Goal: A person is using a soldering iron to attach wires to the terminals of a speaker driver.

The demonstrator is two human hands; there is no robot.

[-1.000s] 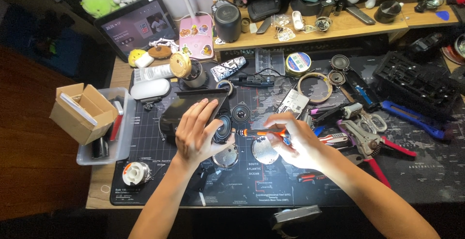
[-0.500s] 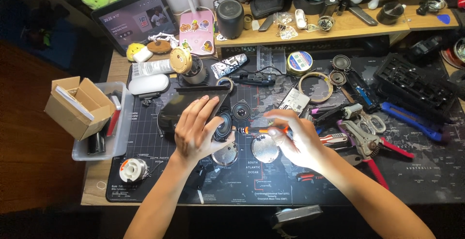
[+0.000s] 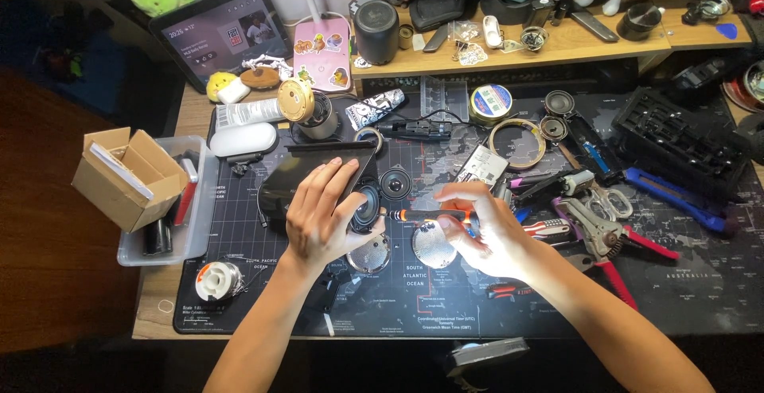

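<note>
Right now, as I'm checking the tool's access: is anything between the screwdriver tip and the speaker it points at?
Nothing visible. The screwdriver in the right hand points straight at the speaker, which the left hand steadies.

**Two hands at a crowded workbench**

A left hand (image 3: 322, 214) presses flat on a black speaker body (image 3: 302, 178) lying on a dark map-printed desk mat (image 3: 700, 281). The right hand (image 3: 485, 230) grips an orange-and-black screwdriver (image 3: 434, 215), its tip at the speaker's round driver (image 3: 368, 208). Two round metal grilles (image 3: 434, 246) lie just near of the hands; red-handled pliers (image 3: 613, 238) rest to the right.
</note>
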